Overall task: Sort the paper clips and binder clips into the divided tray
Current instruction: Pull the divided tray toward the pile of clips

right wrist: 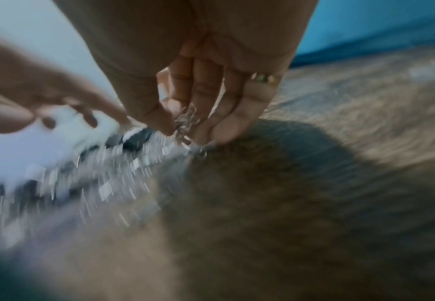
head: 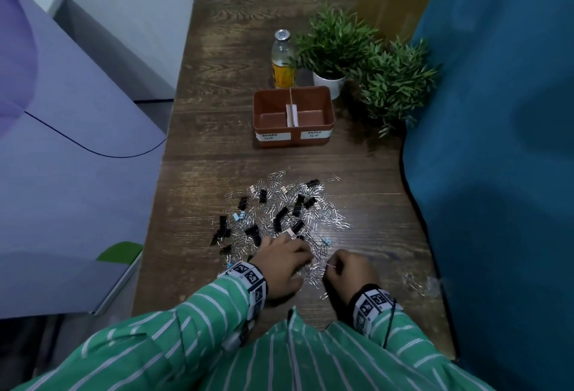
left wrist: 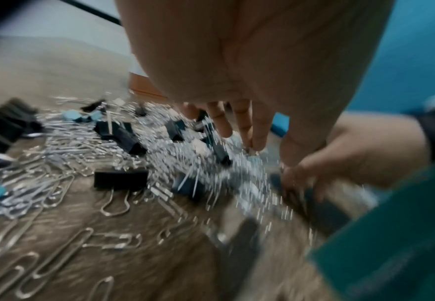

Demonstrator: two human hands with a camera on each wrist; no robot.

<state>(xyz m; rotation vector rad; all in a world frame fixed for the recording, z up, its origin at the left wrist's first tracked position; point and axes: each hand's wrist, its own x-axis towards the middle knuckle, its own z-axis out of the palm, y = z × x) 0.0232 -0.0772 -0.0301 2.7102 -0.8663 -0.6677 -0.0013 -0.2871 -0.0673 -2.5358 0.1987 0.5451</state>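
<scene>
A mixed pile of silver paper clips (head: 323, 213) and black binder clips (head: 281, 215) lies in the middle of the wooden table (head: 217, 130). Beyond it stands the brown divided tray (head: 293, 139), labelled BINDER CLIP on the left and PAPER CLIP on the right; both compartments look bare. My left hand (head: 284, 255) reaches into the pile's near edge, fingers (left wrist: 252, 140) pointing down and touching clips. My right hand (head: 348, 269) sits just right of it and pinches a small bunch of paper clips (right wrist: 185, 120) between thumb and fingers. Both wrist views are blurred.
A capped bottle (head: 283, 60) and two potted plants (head: 334, 46) (head: 394, 80) stand behind the tray. A blue fabric surface (head: 497, 142) borders the table's right edge and a lilac one (head: 62, 142) its left. A few loose paper clips (head: 414, 282) lie at the near right.
</scene>
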